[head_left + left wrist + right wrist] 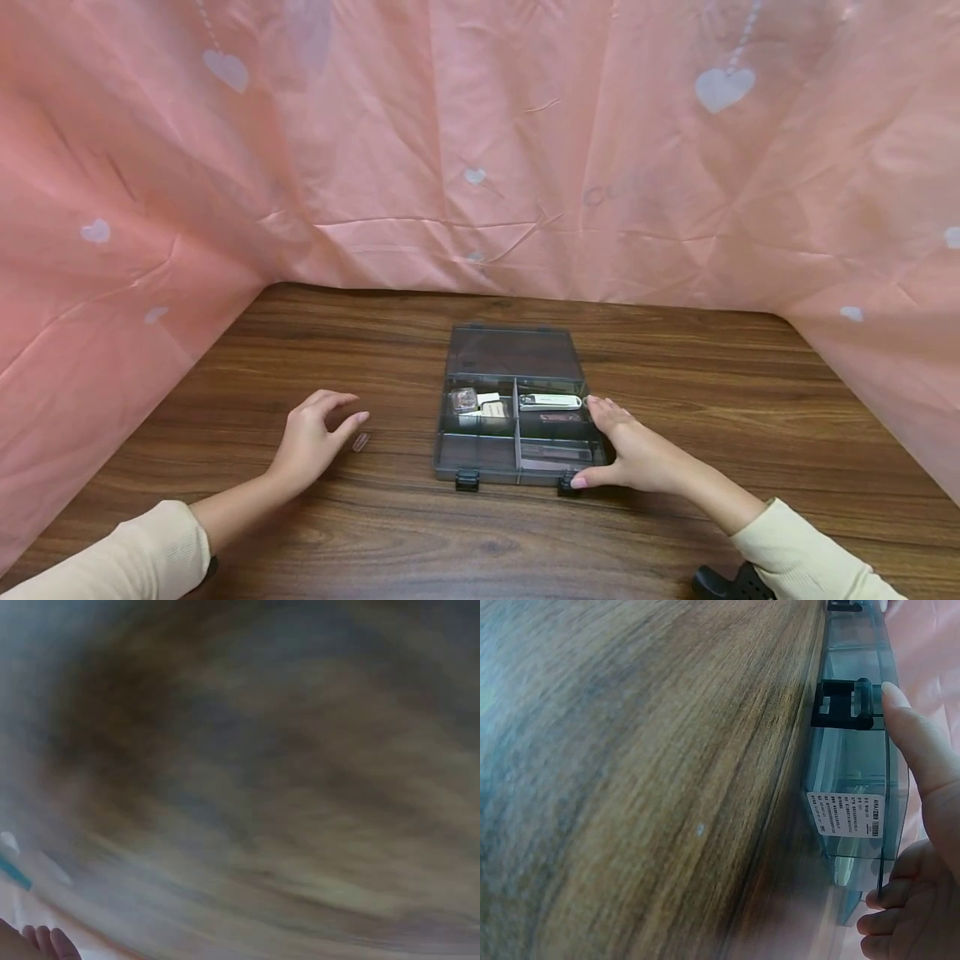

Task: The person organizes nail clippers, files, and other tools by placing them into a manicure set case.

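Note:
My right hand (637, 450) holds the near right corner of a smoky see-through compartment box (480, 454). Its thumb lies at the black front latch (844, 705), while the other fingers rest along the box's right side. To the left, my left hand (311, 437) hovers with thumb and fingers apart and nothing between them. A small clear piece (361, 442) lies on the table just beyond its thumb. Inside the box are a small clear square case (463, 400), some cream pieces (492, 409) and a silvery oblong item (551, 402). Whether the lid is closed, I cannot tell.
The box stands on a brown wooden table (360, 533). Pink curtains with white hearts (510, 150) enclose the back and both sides. A white printed label (846, 814) is on the box's wall. Blur fills most of the left wrist view.

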### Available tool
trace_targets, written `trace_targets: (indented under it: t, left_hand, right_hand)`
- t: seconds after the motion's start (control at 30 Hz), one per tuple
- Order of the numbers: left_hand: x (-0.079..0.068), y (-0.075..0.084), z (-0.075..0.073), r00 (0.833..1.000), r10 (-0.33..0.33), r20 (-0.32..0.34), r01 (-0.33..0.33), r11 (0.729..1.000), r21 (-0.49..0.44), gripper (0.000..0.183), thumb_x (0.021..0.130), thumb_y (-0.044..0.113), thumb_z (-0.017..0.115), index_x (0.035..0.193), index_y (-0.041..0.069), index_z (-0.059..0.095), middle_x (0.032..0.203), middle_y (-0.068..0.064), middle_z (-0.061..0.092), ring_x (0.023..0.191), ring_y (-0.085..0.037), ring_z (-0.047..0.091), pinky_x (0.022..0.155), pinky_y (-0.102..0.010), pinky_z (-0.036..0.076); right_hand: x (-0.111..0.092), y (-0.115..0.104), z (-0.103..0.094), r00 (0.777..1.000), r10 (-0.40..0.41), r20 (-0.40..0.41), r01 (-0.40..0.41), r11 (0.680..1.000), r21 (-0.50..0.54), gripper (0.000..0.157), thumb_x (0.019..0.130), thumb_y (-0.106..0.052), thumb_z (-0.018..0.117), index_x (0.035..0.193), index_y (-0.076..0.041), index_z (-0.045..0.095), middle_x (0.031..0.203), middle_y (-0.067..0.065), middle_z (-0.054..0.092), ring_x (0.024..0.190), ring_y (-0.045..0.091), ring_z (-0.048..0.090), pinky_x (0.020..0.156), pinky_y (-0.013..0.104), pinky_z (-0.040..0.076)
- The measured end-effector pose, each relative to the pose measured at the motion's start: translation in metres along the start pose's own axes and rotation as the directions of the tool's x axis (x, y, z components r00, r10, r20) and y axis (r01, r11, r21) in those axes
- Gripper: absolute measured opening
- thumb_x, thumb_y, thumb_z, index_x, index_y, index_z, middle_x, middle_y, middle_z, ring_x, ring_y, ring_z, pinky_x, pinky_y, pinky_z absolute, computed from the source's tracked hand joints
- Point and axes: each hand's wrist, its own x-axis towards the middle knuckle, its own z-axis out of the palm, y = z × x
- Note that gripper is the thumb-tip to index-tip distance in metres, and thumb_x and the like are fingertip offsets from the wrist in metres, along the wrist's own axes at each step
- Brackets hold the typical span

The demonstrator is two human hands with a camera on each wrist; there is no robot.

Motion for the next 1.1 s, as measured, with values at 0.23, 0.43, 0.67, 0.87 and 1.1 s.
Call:
trace_targets:
  t: [0.23, 0.43, 0.67, 0.87, 1.1]
  left_hand:
    - [-0.019, -0.005, -0.01, 0.995, -0.104, 0.01, 0.104, 0.994, 0.037, 0.029, 0.076, 0.011, 0.075, 0.098, -0.007, 0.066, 0.092, -0.019, 0.065, 0.088, -0.034, 0.064, 0.075, -0.047, 0.052]
    - [-0.028, -0.008, -0.016, 0.985, -0.164, 0.05, 0.16, 0.985, 0.072, 0.033, 0.077, 0.013, 0.074, 0.099, -0.009, 0.064, 0.093, -0.02, 0.065, 0.088, -0.035, 0.062, 0.078, -0.048, 0.052]
    - [-0.034, -0.009, -0.018, 0.97, -0.224, 0.092, 0.213, 0.97, 0.113, 0.032, 0.075, 0.016, 0.076, 0.091, -0.01, 0.064, 0.092, -0.021, 0.062, 0.088, -0.034, 0.06, 0.08, -0.049, 0.05]
    - [-0.038, -0.01, -0.02, 0.966, -0.234, 0.109, 0.221, 0.968, 0.121, 0.028, 0.075, 0.011, 0.075, 0.089, -0.01, 0.064, 0.092, -0.021, 0.062, 0.088, -0.034, 0.058, 0.08, -0.049, 0.049]
    - [-0.038, -0.012, -0.021, 0.968, -0.219, 0.125, 0.204, 0.971, 0.123, 0.023, 0.075, 0.007, 0.074, 0.088, -0.01, 0.066, 0.091, -0.02, 0.063, 0.087, -0.034, 0.058, 0.08, -0.049, 0.047]
  right_hand:
    - [0.001, 0.0, 0.001, 1.0, -0.002, -0.002, 0.002, 1.0, 0.002, 0.114, 0.066, -0.058, 0.073, 0.137, 0.018, 0.027, 0.143, 0.036, 0.027, 0.134, 0.051, 0.021, 0.107, 0.061, 0.022]
    - [0.001, 0.0, 0.0, 1.0, 0.001, 0.004, -0.001, 1.0, 0.002, 0.114, 0.066, -0.059, 0.072, 0.138, 0.017, 0.026, 0.144, 0.035, 0.027, 0.134, 0.051, 0.02, 0.107, 0.062, 0.022]
    - [0.0, 0.0, 0.0, 1.0, 0.005, 0.002, -0.005, 1.0, 0.008, 0.114, 0.066, -0.059, 0.073, 0.138, 0.016, 0.026, 0.144, 0.035, 0.027, 0.134, 0.051, 0.02, 0.107, 0.061, 0.022]
    - [0.0, 0.0, 0.0, 1.0, -0.003, -0.001, 0.003, 1.0, 0.002, 0.114, 0.066, -0.059, 0.073, 0.138, 0.017, 0.026, 0.143, 0.035, 0.027, 0.134, 0.051, 0.021, 0.107, 0.061, 0.022]
    - [-0.001, 0.0, 0.0, 1.0, -0.006, -0.006, 0.006, 1.0, 0.003, 0.114, 0.066, -0.059, 0.073, 0.138, 0.017, 0.026, 0.144, 0.035, 0.027, 0.134, 0.052, 0.021, 0.107, 0.062, 0.022]
